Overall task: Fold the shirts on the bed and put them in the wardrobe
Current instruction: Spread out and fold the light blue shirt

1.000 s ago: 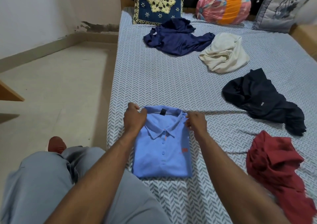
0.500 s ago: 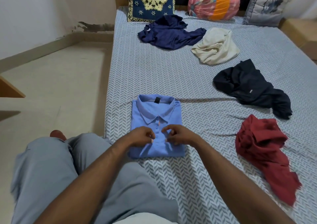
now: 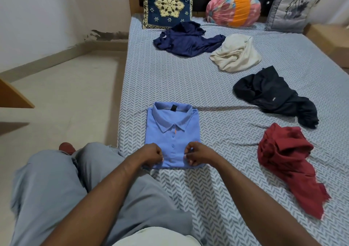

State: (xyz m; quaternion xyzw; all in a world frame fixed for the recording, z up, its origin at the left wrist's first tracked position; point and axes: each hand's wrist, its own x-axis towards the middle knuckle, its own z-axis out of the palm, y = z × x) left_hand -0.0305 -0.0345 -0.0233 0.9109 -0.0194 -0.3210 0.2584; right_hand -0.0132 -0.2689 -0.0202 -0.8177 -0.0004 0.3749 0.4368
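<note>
Blue cotton, folded into a neat rectangle, lies at the near left edge of the bed point(image 3: 170, 79): this blue polo shirt point(image 3: 172, 132) sits front up, its collar at the far end, the button placket running toward the person and a small dark label showing inside the neck. From the head view, both forearms reach in from the near side. The left hand point(image 3: 151, 155) has its fingers curled and pinches the shirt's near edge left of the placket. The right hand point(image 3: 198, 156) does the same just right of it, fingertips tucked into the cloth. The two hands are close together, with only the placket strip between them.

Four more garments lie loose and crumpled on the patterned grey sheet. A red shirt point(image 3: 287, 161) sprawls to the right of the folded one, well apart from it. A black shirt point(image 3: 273, 96) lies farther back on the right. A cream shirt point(image 3: 236, 54) lies beyond that, touching a navy shirt point(image 3: 187, 40) at its left.

At the far end, against the dark headboard, stand a blue embroidered cushion point(image 3: 168, 4), a pink and orange bolster point(image 3: 233, 10) and a grey cushion point(image 3: 294, 8). The person's grey trousers point(image 3: 56, 189) fill the near left, one knee just beside the mattress edge, above a pale floor point(image 3: 66, 94).
</note>
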